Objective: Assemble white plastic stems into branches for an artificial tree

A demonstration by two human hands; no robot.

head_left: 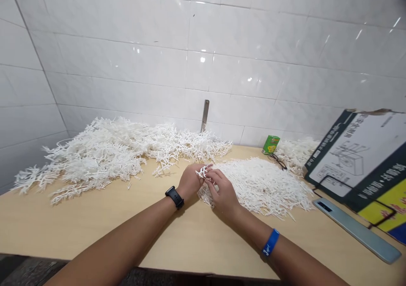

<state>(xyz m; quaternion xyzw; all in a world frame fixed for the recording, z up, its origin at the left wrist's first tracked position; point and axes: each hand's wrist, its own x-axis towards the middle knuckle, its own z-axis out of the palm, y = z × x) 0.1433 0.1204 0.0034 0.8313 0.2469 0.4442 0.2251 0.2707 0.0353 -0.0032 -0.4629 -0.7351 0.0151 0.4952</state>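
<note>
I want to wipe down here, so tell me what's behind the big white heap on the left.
Tiled wall and a metal strip rise behind the white heap, which hides the strip's foot and anything lower behind it.

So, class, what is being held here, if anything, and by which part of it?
A small white branching piece, held between the left and right hands; some of its branches show, but the exact gripped part is hidden.
</note>
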